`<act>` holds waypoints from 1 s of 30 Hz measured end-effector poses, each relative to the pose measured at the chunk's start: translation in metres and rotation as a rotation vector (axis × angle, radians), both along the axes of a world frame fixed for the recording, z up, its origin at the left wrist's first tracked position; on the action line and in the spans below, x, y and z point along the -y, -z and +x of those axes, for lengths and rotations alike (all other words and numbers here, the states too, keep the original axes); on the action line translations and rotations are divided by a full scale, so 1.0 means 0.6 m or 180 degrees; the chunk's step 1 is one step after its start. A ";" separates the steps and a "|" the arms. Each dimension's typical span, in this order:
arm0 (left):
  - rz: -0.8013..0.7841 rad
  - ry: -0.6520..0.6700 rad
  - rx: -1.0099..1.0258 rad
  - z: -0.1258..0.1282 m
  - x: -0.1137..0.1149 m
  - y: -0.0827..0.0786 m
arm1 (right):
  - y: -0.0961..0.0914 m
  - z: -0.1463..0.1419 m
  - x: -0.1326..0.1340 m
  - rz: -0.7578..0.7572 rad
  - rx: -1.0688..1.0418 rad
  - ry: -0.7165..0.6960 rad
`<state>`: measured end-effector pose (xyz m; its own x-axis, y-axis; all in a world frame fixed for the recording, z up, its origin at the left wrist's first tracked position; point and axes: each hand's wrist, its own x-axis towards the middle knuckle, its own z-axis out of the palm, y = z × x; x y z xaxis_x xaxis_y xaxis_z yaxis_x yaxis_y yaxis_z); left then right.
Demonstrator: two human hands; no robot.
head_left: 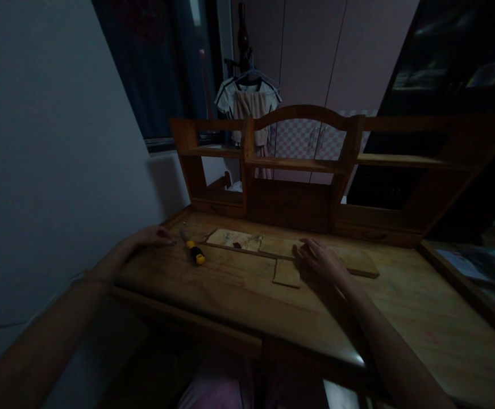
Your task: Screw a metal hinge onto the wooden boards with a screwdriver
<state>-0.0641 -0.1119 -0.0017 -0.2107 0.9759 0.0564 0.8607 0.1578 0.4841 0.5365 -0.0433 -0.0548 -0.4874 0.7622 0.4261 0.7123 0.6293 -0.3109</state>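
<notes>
My left hand rests at the left side of the wooden desk, its fingers apart and holding nothing. Just right of it lies a screwdriver with a yellow and black handle, its tip pointing to the back. My right hand lies with loosely extended fingers over a long wooden board, covering part of it. The board's left part has a pale, rough patch with a dark spot. Against its front edge sits a small square wooden piece, close to my right fingertips.
A wooden shelf unit stands along the back of the desk. To the left is a wall. Papers or books lie beyond the desk's right rim. A shirt hangs behind the shelf. The room is dim.
</notes>
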 end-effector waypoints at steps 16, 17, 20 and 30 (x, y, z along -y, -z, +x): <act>0.0639 -0.0002 -0.0016 0.036 -0.052 -0.046 | 0.000 0.000 0.002 -0.0072 -0.0179 -0.0007; 0.0840 0.0052 0.0032 0.071 -0.067 -0.060 | -0.001 -0.002 0.003 -0.0085 -0.0220 0.0003; 0.1525 0.0847 0.0835 0.229 -0.104 -0.084 | -0.006 -0.010 0.012 -0.0143 -0.0403 0.0041; 0.0708 0.1878 0.3123 0.628 -0.151 0.093 | 0.005 -0.025 0.009 0.0140 -0.0718 0.0125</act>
<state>0.3124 -0.0214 -0.0575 0.2244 0.9260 0.3035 0.0132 -0.3142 0.9493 0.5215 -0.0488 -0.0576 -0.3463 0.7569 0.5542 0.6521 0.6189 -0.4378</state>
